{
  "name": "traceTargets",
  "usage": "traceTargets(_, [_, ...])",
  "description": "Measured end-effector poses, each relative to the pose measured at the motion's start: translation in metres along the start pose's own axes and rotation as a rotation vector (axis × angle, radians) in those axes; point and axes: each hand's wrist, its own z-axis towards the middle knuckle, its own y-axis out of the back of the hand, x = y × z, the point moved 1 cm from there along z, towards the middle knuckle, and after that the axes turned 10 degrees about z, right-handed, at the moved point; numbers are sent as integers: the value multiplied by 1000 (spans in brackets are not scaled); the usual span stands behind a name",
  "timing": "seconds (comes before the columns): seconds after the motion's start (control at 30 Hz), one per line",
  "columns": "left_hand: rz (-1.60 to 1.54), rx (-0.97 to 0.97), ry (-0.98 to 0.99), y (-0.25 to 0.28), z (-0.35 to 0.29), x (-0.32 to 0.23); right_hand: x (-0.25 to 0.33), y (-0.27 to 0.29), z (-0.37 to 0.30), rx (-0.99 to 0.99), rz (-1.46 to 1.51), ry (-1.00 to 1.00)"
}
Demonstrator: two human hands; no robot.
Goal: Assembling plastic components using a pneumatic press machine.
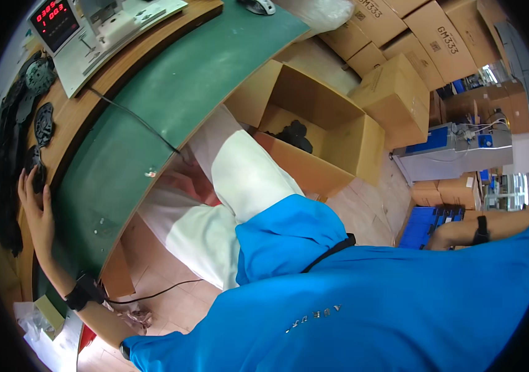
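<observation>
At the far left, my left hand (pixel 36 209) reaches over the wooden edge of the bench, fingers stretched and thumb apart. Its fingertips are at a black plastic shell part (pixel 37 168) shaped like a computer mouse cover; whether they press on it I cannot tell. A second black shell (pixel 44 124) lies just beyond, and a long heap of black parts (pixel 5 161) runs along the left side. My right arm (pixel 456 234) is bent out to the right, with a black band on it; the right hand is hidden.
A green-topped bench (pixel 171 93) curves before my legs, a cable crossing it. A device with a red display (pixel 57 22) stands at its far left. An open cardboard box (pixel 339 139) holds black pieces. Stacked cartons (pixel 394 99) and blue crates (pixel 422 226) are on the right.
</observation>
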Motion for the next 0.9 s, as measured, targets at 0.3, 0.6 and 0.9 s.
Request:
traceTargets(0.3, [-48, 41, -6, -6, 24, -24, -10, -12, 6, 188, -228, -189])
traceTargets(0.6, [-153, 78, -50, 1, 30, -29, 59, 36, -51, 358, -388, -176])
traceTargets(0.9, [-259, 143, 22, 33, 11, -27, 388, 54, -289, -348, -929, -231])
